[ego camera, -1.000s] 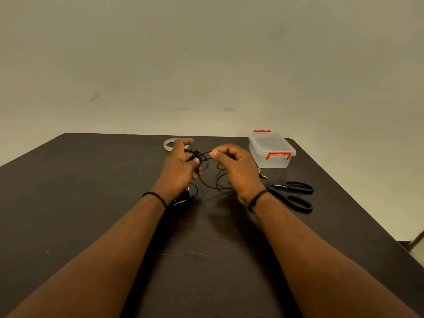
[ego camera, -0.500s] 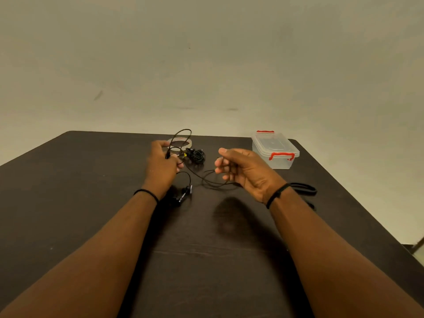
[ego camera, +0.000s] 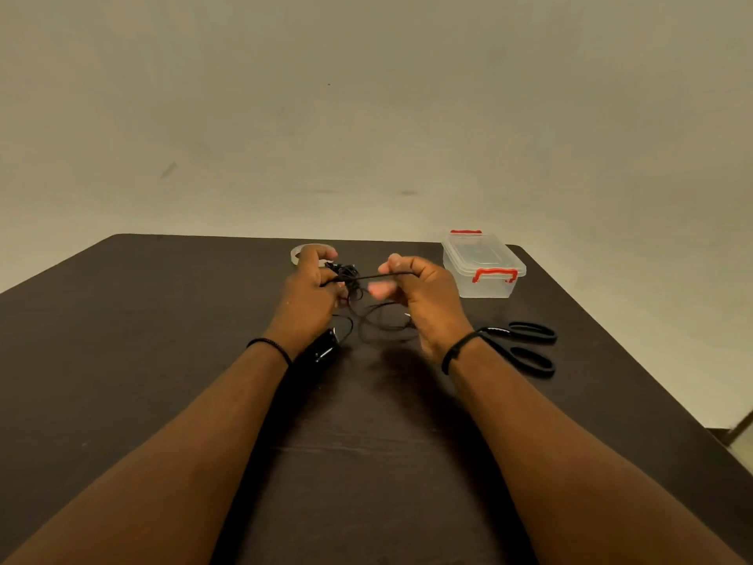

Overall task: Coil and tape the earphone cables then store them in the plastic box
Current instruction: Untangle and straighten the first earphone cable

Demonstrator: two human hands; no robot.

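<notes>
Near the middle of the frame, the left hand (ego camera: 309, 295) has its fingers curled around a small bundle of black earphone cable (ego camera: 348, 275), holding it just above the dark surface (ego camera: 163, 360). A straight stretch of the same cable runs to the right into the right hand (ego camera: 423, 303), whose fingers are curled and pinch the strand taut at the same height. Below and between the two hands, slack loops of the cable lie on the surface, and a dark piece of the earphones (ego camera: 324, 350) rests just beside the left wrist. A roll of clear tape (ego camera: 295, 254) lies flat behind the left hand, partly hidden by its fingers. To the right of centre, the clear plastic box (ego camera: 483, 265) with red clips stands with its lid on, apart from the hands. Black-handled scissors (ego camera: 525, 346) lie on the surface just right of the right wrist, below the box
</notes>
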